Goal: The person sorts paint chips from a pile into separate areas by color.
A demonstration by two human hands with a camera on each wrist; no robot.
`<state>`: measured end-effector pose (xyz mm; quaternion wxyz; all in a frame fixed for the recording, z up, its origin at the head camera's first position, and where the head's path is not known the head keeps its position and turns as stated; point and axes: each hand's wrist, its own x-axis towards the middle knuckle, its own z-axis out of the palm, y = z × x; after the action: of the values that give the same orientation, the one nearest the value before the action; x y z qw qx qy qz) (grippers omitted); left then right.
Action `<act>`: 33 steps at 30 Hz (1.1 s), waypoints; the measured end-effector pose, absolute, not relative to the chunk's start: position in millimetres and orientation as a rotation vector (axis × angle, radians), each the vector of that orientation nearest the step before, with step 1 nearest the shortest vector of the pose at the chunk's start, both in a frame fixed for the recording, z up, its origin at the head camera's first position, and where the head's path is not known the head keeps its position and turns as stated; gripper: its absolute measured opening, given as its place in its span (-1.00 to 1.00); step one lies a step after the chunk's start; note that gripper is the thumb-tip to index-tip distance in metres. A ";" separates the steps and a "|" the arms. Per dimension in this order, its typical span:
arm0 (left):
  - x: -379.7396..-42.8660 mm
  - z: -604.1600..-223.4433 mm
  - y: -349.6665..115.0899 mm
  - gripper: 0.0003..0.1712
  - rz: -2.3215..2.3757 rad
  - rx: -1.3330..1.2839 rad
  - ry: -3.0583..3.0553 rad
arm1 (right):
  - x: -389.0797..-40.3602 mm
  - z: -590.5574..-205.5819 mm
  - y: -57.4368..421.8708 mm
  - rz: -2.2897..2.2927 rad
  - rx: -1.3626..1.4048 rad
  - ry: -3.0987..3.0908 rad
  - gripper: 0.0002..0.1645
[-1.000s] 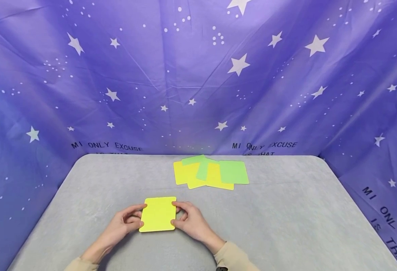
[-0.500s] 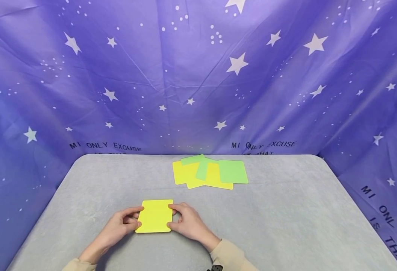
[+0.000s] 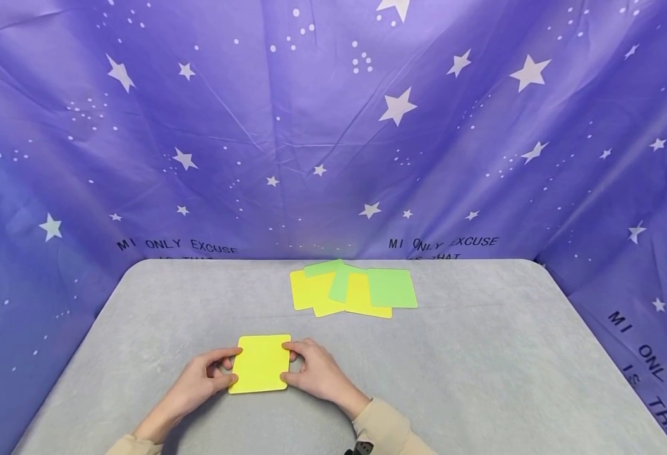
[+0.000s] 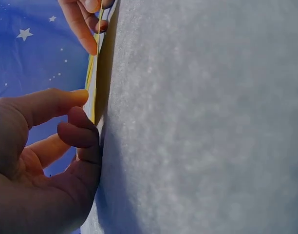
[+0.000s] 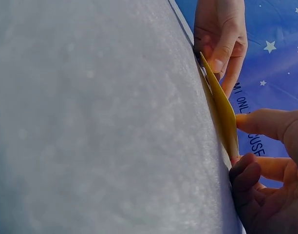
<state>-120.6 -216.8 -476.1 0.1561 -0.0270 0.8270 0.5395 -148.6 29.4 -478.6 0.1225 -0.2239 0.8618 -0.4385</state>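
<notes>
With left hand (image 3: 199, 376) and right hand (image 3: 318, 373), pinching a square yellow card (image 3: 261, 364) by its two sides.
On each hand, opened a little between thumb and pointer finger — thumb near the close corner, pointer finger near the far corner, other fingers bent. Between the hands, low over a gray table (image 3: 481, 360), left of the middle; cannot tell if touching the tabletop. Farther back, near the table's far edge — overlapping yellow cards (image 3: 304, 292) and green cards (image 3: 393, 289). Behind and at both sides, a purple cloth (image 3: 333, 139) with white stars. Around the arms, tan sleeves (image 3: 387, 430).
</notes>
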 end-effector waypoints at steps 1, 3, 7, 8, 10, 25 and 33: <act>-120.5 -476.3 -217.2 -0.34 1.551 -0.076 2.362 | -148.7 -479.1 29.2 -1.278 -0.655 2.514 -0.44; -120.3 -476.6 -217.7 -0.34 1.559 -0.080 2.355 | -149.0 -480.1 28.9 -1.287 -0.659 2.505 -0.44; -119.7 -476.5 -216.2 -0.36 1.565 -0.100 2.373 | -149.9 -484.2 30.3 -1.372 -0.666 2.452 -0.46; -119.5 -476.5 -215.3 -0.38 1.568 -0.100 2.385 | -150.1 -485.3 31.1 -1.411 -0.660 2.424 -0.46; -119.1 -476.5 -212.5 -0.42 1.587 -0.092 2.414 | -150.4 -487.1 33.0 -1.490 -0.637 2.360 -0.45; -131.0 -478.2 -163.9 -0.55 1.831 0.184 2.290 | -152.7 -484.7 58.0 -1.658 -0.510 2.304 -0.46; -141.7 -480.5 -128.1 -0.53 1.878 0.266 2.147 | -157.1 -484.0 104.4 -1.800 -0.395 2.359 -0.51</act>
<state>-141.7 -128.1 -480.5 0.1381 0.0920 0.7424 0.6491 -157.1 104.4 -484.0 0.0738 -0.1316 0.7859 -0.5997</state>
